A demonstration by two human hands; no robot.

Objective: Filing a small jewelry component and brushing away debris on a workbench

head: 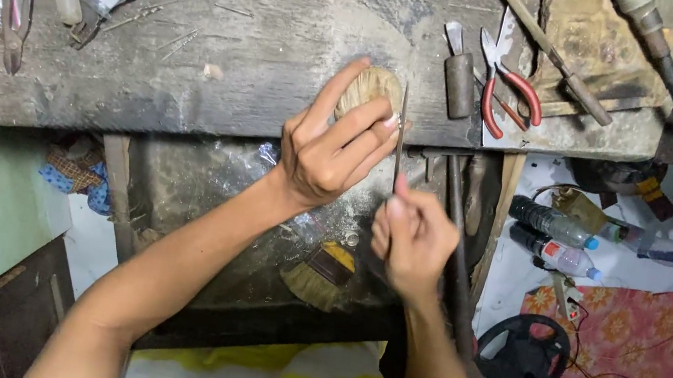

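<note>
Head view: the left hand (pixel 328 155) is pressing its fingers together over something small at the edge of the worn grey wooden workbench (pixel 272 30), just in front of a rounded tan wooden block (pixel 370 86). The right hand (pixel 411 237) is clamping a thin dark metal needle file (pixel 400 136), holding it upright with its tip beside the left fingertips.

Risks, as judged: the file is working very close to the left fingertips, so a slip could be nicking skin; the small piece could be popping free and dropping into the dim tray below, where a yellow-bristled hand brush (pixel 321 274) is lying.

Hard to make out: the piece itself is hiding behind the left fingers. The red-handled pliers (pixel 502 89) are lying well apart on the bench.
</note>
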